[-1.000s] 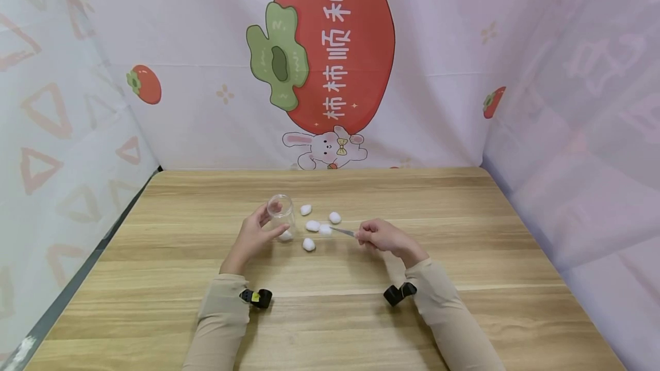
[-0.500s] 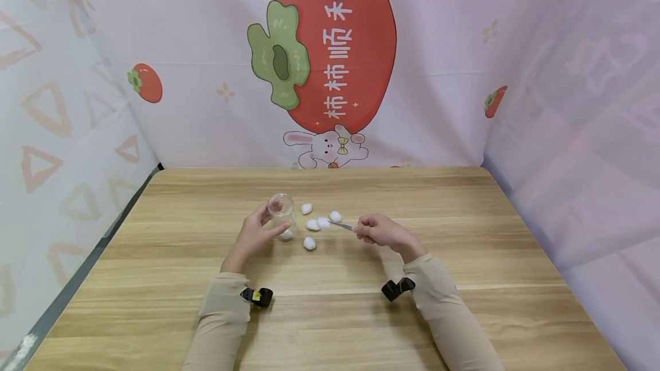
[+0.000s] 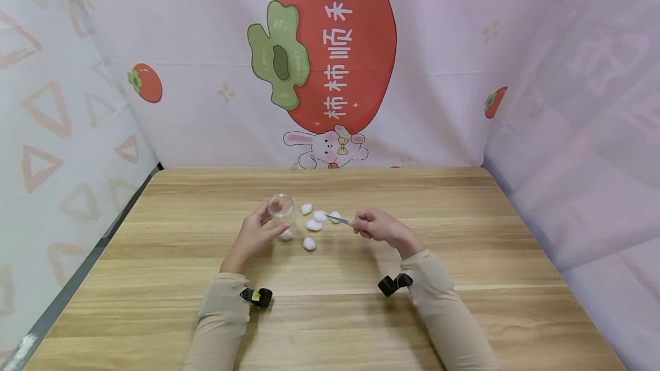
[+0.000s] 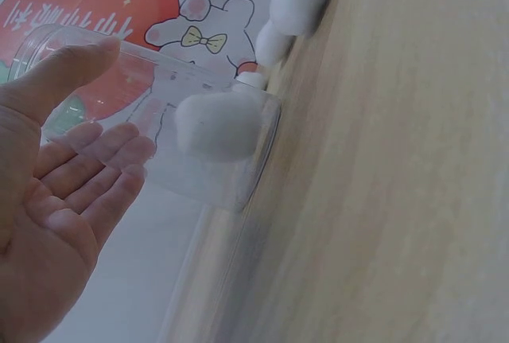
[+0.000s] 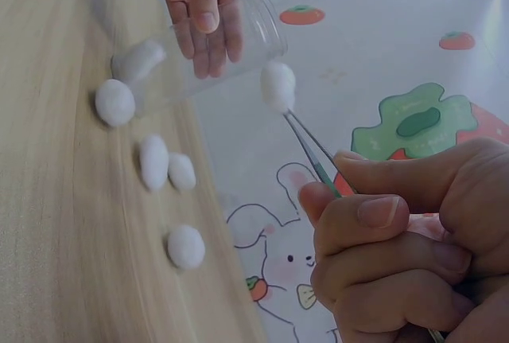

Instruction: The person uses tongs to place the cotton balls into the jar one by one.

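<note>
My left hand [image 3: 252, 236] holds a clear jar [image 3: 290, 217], thumb on one side and fingers on the other. The jar stands upright on the table with its mouth uncovered, and a white cotton ball [image 4: 219, 126] lies at its bottom. My right hand [image 3: 382, 227] pinches a pair of metal tweezers [image 5: 314, 156]. At the tweezers' tips a gripped cotton ball [image 5: 277, 86] is held up off the table, near the height of the jar's mouth in the right wrist view. Several loose cotton balls [image 3: 309, 244] lie just right of the jar.
The wood-grain table [image 3: 330, 325] reaches back to a printed cloth [image 3: 206, 130] hung behind it. Similar cloths hang at both sides. Black wrist cameras [image 3: 263, 297] are strapped over both beige sleeves [image 3: 446, 308].
The right hand has risen and moved slightly away from me, lifting the tweezers and their cotton ball from beside the others. The left hand and jar have stayed put.
</note>
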A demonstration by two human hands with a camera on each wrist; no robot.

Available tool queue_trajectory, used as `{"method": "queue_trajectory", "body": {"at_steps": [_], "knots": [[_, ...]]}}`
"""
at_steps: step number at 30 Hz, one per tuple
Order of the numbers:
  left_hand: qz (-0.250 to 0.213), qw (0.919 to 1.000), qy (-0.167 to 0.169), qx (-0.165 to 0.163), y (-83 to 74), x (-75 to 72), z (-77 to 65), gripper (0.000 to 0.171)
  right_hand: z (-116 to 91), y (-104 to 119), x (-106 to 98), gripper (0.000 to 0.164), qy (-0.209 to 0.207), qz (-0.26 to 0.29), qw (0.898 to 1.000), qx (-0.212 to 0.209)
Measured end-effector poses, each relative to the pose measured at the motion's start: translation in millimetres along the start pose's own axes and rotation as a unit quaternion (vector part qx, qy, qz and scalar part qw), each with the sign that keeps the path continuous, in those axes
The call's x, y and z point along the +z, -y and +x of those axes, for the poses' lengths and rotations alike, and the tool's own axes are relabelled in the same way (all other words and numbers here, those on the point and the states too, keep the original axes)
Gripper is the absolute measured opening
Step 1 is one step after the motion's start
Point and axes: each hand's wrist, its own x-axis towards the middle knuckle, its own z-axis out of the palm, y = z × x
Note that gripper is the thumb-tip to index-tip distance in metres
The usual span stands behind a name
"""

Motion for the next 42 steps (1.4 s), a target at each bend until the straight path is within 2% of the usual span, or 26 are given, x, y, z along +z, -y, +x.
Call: {"method": "queue_trajectory", "body": {"at_steps": [16, 35, 42], "knots": [[-0.007, 1.0000, -0.002, -0.002, 2.8, 0.5, 1.3, 0.067, 4.9, 9.4, 0.0, 0.029, 0.000, 0.012, 1.000, -0.023], [-0.008, 0.9999, -0.003, -0.011, 1.7, 2.3, 1.6, 0.068, 13.0, 22.4, 2.7, 0.027, -0.017, 0.012, 1.000, -0.007], [-0.019, 0.9998, -0.001, -0.010, 2.1, 1.8, 1.2, 0.068, 19.0, 28.5, 6.9, 0.025, -0.011, 0.015, 1.000, -0.011]]}}
